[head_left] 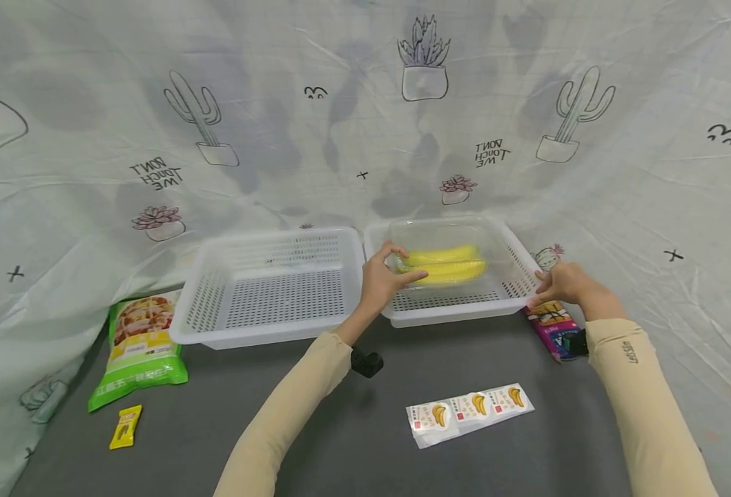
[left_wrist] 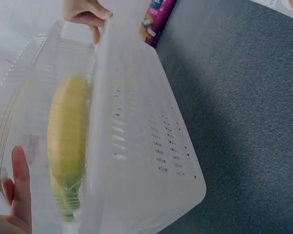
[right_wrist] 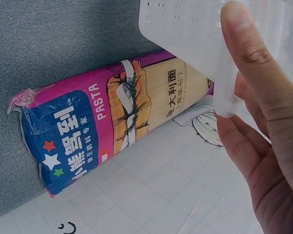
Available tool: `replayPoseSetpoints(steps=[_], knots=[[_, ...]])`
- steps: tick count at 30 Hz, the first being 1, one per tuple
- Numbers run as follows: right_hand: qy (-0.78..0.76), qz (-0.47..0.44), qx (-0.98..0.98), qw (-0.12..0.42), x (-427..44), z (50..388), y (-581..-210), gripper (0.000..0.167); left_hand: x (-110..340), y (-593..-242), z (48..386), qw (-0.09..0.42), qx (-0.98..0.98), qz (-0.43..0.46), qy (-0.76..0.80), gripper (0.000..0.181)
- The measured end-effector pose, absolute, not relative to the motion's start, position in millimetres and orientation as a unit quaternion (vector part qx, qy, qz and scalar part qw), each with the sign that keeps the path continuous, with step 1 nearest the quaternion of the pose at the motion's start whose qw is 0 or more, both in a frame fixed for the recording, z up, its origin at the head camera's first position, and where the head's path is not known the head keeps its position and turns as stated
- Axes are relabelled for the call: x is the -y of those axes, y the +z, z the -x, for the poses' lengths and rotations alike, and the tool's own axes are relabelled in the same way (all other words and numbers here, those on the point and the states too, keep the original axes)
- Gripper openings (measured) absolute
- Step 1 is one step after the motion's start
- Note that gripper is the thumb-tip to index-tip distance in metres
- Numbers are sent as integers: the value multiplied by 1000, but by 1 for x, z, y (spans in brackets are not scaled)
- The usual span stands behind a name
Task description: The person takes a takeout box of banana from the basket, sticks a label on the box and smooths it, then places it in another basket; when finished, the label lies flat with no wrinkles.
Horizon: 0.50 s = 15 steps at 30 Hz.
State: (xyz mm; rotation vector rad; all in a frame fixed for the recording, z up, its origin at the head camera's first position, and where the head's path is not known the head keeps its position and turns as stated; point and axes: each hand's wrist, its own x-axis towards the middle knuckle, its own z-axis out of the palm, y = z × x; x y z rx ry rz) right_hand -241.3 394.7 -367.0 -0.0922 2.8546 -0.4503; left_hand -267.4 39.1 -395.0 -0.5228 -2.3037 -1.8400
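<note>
My left hand (head_left: 382, 277) grips the left end of a clear plastic box (head_left: 440, 233), thumb at the near side and fingers at the far side. Yellow bananas (head_left: 449, 270) lie inside the box, which is in the right white basket (head_left: 458, 315), tilted in the left wrist view. At that basket's right front corner, my right hand (head_left: 569, 286) pinches the rim between thumb and fingers. Just below that hand lies a pasta packet (right_wrist: 107, 112), pink and blue, partly hidden by the basket in the right wrist view.
Left of the right basket stands another white perforated basket (head_left: 272, 335). A green snack bag (head_left: 144, 338) and a small yellow packet (head_left: 125, 426) lie at the left. Strips of banana labels (head_left: 471, 414) lie on the dark table (head_left: 340, 442) in front. A printed cloth (head_left: 353, 138) hangs behind.
</note>
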Motion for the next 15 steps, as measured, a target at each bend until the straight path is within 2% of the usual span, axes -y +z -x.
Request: replayPoseSetpoints(steps=[8, 15], knots=[[-151, 26, -979, 136, -391, 242, -365, 52, -27, -388, 259, 92, 766, 183, -609, 46], [-156, 23, -978, 139, -393, 242, -366, 51, -18, -387, 253, 83, 764, 184, -613, 44]])
